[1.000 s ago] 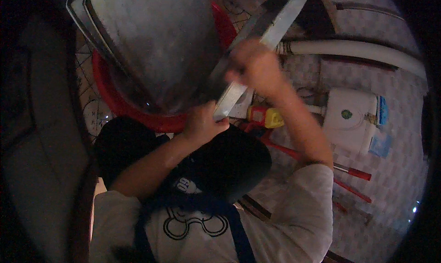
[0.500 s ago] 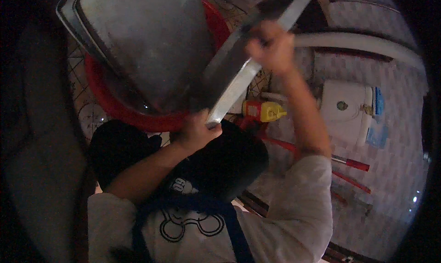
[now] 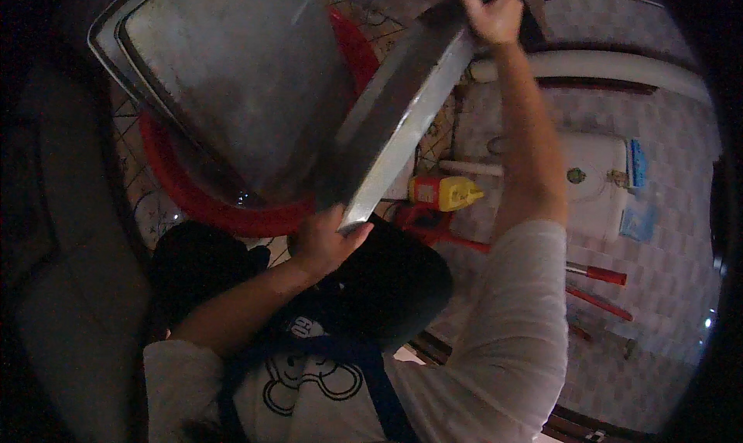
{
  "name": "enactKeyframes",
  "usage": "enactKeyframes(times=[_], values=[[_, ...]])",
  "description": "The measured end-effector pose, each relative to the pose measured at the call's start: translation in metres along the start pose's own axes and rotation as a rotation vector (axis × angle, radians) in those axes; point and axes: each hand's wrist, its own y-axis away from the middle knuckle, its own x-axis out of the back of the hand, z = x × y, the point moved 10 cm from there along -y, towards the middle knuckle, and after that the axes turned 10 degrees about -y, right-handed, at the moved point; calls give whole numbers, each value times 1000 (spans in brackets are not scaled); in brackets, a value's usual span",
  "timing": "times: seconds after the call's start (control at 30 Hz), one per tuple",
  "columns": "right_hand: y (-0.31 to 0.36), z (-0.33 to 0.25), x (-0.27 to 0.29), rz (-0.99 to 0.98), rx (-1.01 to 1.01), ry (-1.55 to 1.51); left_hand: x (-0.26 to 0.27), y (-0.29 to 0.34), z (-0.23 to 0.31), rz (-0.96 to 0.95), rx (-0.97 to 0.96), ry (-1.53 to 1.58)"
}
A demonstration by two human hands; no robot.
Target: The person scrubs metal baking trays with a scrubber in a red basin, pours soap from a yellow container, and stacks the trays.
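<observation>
A metal tray (image 3: 404, 126) is held tilted on edge in front of me, its bright side wall facing up. My left hand (image 3: 326, 240) grips its near end, with the thumb along the bright wall. At the far end, my right hand (image 3: 495, 16) is closed against the tray's edge. Something dark shows at its fingers, too dim to name. Left of the held tray, large grey metal trays (image 3: 224, 79) lean together in a red basin (image 3: 166, 172).
A yellow bottle with a red label (image 3: 445, 193) stands right of the tray's near end. Beyond it are a white panel (image 3: 580, 184), a pale pipe (image 3: 596, 67) and red-handled tools (image 3: 605, 275) by the tiled wall. Patterned floor tiles surround the basin.
My right hand has slid away from me along the tray's edge, from about its middle to the far end. My left hand keeps its grip and sits slightly lower.
</observation>
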Motion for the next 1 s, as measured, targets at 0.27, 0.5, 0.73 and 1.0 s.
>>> enactKeyframes(times=[0.27, 0.5, 0.73, 1.0], values=[[162, -222, -74, -406, 415, -363, 18, -1, 3, 192, -30, 103], [-20, -24, -11, -82, 85, 142, -11, 15, -11, -22, 21, -39], [-4, 9, -16, -81, 34, 61, -11, 8, -12, 60, 52, 94], [191, -235, -78, -569, 316, -328, -11, 4, 2, 75, 21, 196]])
